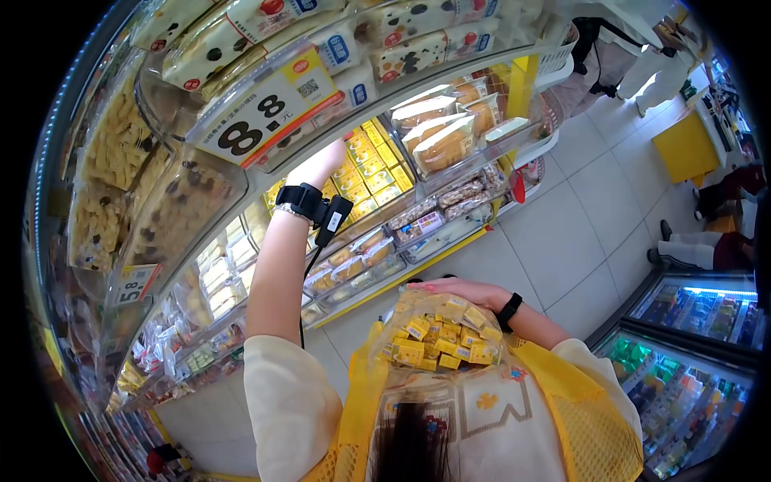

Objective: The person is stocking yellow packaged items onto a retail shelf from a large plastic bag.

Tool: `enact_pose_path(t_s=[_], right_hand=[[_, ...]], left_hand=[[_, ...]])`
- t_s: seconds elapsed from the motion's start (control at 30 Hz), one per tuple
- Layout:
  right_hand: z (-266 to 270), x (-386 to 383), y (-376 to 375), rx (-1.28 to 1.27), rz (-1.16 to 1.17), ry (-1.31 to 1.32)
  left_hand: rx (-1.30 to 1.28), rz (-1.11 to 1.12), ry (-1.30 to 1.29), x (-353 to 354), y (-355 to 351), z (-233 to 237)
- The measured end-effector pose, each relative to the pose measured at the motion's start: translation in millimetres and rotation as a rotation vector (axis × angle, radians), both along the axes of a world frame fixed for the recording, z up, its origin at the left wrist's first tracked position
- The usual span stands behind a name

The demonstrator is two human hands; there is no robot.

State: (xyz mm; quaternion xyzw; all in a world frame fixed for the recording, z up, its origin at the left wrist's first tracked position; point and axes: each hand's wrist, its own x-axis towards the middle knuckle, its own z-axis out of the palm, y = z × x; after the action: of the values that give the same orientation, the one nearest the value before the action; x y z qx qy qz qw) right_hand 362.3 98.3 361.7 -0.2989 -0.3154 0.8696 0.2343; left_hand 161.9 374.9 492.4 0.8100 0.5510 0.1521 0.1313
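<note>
While raised to upper shelf, far left: L hand (321, 165) at bin of small yellow pkts (365, 173), just below big "88" price sign (265, 112). Fingers tucked behind shelf lip, so can't tell how open or whether gripping anything. Black wrist strap w/ small device (319, 207) on that wrist, thin cable (307, 269) hanging down along forearm.

Nearer, centre: R hand (454, 291) laid on top of clear bag of yellow pkts (438, 341). Fingers stretched out almost flat across bag top, touching plastic, not curled round it. Thumb hidden. Black wristband (508, 312) on R wrist. Bag held up against chest, above yellow mesh vest (586, 418), well apart from shelf bin.

Round about: wrapped bread packs (442, 136) in shelf bin right of yellow pkts; mixed wrapped snacks (418, 225) on lower tier; "5.8" tag (135, 283) further left. Pale tiled floor (578, 225) to right. Glass-topped chest freezer (683, 353) near right. Another person's legs (695, 251) far right by freezer, second person (650, 60) further off, top right.
</note>
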Motion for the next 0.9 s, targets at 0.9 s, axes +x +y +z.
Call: enact_pose_path(t_s=[0.9], right_hand=[[-4,-25,25,-0.151,0.139,-0.004]], left_hand=[[-0.45,-0.663,-0.315,-44,-283,156]])
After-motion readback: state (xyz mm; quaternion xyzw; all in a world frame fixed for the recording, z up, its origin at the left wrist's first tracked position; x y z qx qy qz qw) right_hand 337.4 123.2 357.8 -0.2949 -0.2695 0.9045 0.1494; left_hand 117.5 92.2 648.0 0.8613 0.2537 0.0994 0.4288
